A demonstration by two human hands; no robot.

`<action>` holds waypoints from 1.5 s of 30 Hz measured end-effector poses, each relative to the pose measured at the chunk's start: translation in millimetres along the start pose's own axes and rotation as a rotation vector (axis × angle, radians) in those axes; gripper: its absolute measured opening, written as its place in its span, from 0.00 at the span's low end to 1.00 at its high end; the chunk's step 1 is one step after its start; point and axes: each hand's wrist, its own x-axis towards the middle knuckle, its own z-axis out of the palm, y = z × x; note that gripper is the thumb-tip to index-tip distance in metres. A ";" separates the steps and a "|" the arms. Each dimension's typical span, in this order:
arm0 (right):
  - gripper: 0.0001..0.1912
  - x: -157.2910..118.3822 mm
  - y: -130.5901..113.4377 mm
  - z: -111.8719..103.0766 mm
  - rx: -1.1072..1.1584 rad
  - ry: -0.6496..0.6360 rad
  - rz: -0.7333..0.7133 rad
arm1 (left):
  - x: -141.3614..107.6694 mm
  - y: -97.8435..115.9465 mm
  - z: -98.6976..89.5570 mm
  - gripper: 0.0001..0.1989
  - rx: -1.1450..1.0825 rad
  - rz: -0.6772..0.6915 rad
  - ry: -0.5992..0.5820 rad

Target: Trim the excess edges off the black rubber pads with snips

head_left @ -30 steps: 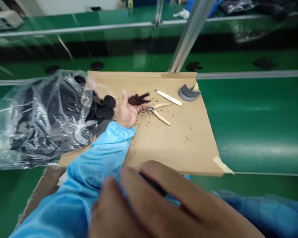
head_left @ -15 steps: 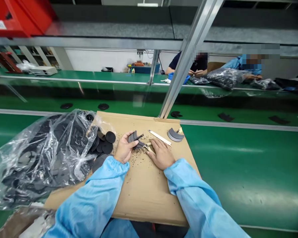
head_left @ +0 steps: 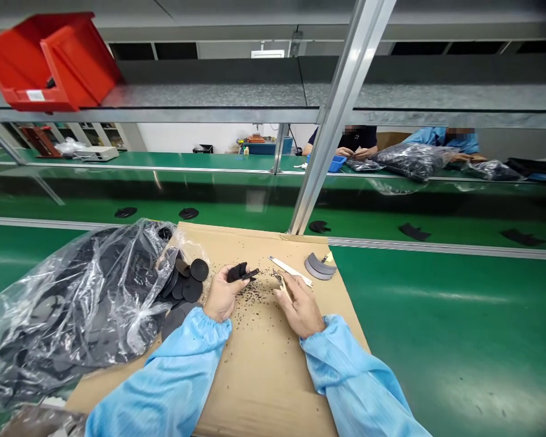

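Observation:
Held in my left hand (head_left: 221, 295) is a black curved plastic part (head_left: 238, 272), with thin prongs sticking out to the right. My right hand (head_left: 299, 303) grips small cutting pliers (head_left: 279, 281) with pale handles, their jaws apart from the black part. Behind my right hand lies a white utility knife (head_left: 290, 270). Small black scraps (head_left: 250, 298) are strewn over the brown cardboard (head_left: 273, 376) beneath both hands. A grey curved piece (head_left: 320, 267) rests at the cardboard's right edge, beside a small yellowish thing.
A clear plastic bag (head_left: 95, 291) of black discs lies open on the left, with loose discs (head_left: 192, 289) spilling beside my left hand. A metal post (head_left: 323, 133) rises behind the cardboard. Black parts (head_left: 414, 231) lie spaced along the green belt. Two people work across it.
My right hand and the pliers have drawn back from the black part, which my left hand has turned. The camera view has tilted up, showing more of the red bin.

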 end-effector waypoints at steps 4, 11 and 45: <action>0.22 0.8 -2.7 -4.1 0.100 -0.089 0.012 | -0.8 -2.5 -0.7 0.18 0.057 0.061 0.012; 0.19 1.7 -8.5 -11.4 0.152 -0.210 0.030 | 0.0 -7.3 -3.5 0.16 0.116 0.099 -0.012; 0.19 -1.8 -2.1 -6.7 -0.025 -0.051 0.022 | -6.9 -2.8 1.4 0.14 0.367 0.217 -0.031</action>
